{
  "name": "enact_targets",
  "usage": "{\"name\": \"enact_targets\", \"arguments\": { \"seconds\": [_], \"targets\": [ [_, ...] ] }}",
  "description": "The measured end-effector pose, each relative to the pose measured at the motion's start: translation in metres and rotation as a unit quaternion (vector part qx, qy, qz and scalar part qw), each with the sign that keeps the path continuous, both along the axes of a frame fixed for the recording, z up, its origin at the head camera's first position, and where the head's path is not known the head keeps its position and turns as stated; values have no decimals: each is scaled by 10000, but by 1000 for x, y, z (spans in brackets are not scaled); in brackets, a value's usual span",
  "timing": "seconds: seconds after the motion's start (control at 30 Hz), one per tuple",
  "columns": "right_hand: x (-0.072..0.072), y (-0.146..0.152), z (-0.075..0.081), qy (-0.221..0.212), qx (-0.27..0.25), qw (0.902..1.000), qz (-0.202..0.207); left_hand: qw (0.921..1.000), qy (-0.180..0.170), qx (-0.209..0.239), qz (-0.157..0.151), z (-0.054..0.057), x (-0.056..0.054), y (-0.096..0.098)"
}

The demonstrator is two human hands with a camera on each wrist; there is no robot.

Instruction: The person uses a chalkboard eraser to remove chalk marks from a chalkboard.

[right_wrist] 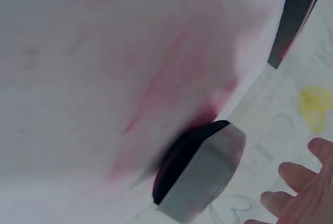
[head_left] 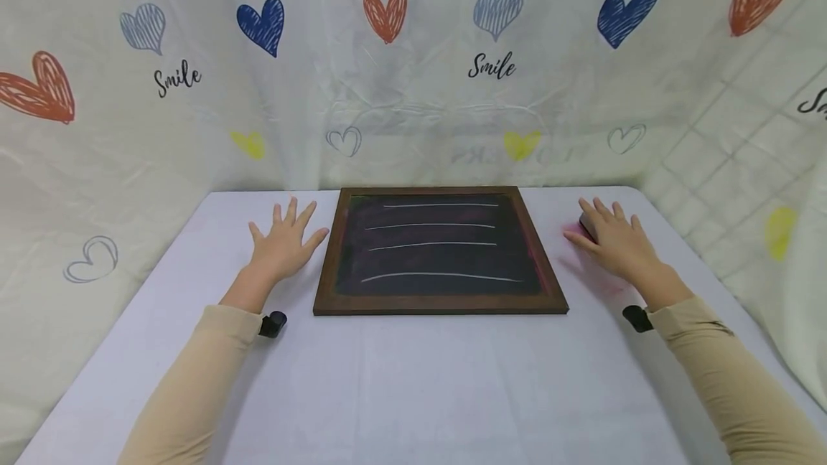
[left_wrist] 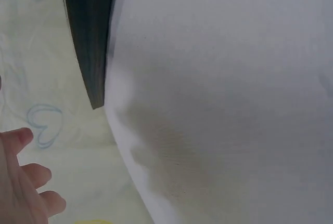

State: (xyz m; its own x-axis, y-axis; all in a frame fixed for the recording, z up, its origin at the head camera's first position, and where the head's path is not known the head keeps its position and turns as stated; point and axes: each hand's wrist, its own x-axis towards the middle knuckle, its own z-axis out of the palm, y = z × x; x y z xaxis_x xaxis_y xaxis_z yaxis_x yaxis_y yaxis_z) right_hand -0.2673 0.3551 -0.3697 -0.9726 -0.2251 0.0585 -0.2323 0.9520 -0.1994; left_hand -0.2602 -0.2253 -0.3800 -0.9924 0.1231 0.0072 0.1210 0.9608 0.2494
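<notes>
A small chalkboard [head_left: 439, 260] in a brown wooden frame lies on the table, with several white chalk lines across its black face. My left hand [head_left: 284, 244] hovers beside the board's left edge, fingers spread, holding nothing. To the right of the board, my right hand [head_left: 617, 239] is spread above a board eraser [head_left: 586, 225]. The right wrist view shows this eraser [right_wrist: 205, 174] with a grey body and a black pad, and the fingers [right_wrist: 296, 177] apart from it.
The table [head_left: 426, 386] has a white cover, with a pink chalk smear [right_wrist: 166, 78] near the eraser. Behind it hangs a pale curtain [head_left: 426, 92] printed with hearts and "Smile".
</notes>
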Motion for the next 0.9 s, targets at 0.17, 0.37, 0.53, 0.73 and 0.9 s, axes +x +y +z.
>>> {"name": "enact_targets", "arguments": {
  "seconds": [0.17,0.37,0.53,0.73,0.9],
  "targets": [
    [-1,10,-6,119,-94,9999,52,9998,-104,-5,-185,-4,4,0],
    [-4,19,-8,86,-8,10000,44,9995,-116,79,-294,-8,5,2],
    [-7,22,-11,-28,12,10000,-32,9988,-229,-17,-432,-9,6,7],
    [-10,30,-15,-92,79,9999,-121,9981,-352,-129,-495,-10,5,13],
    [-13,36,-16,-201,59,9996,-206,9966,-606,-211,-514,-12,3,15]
  ]
}}
